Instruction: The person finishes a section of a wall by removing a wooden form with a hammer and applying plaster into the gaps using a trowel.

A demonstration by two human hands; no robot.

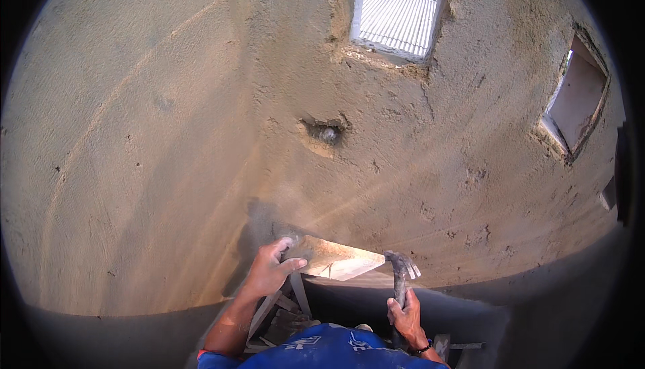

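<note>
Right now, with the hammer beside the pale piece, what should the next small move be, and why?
Probably a light tap of the hammer on the right end of the pale piece: the hammer's head is at that end, the right hand grips its handle, and the left hand grips the piece's left end.

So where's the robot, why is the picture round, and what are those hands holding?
There's no robot here, just a person's two bare hands. The camera sits on their head and looks down, so you see what's in front of them. Its very wide lens makes the picture round and bends straight edges. The blue shirt at the bottom is theirs. The left hand grips a pale board; the right hand holds a hammer, its head right by the board's end. In front is a rough wall with a hole.
</note>
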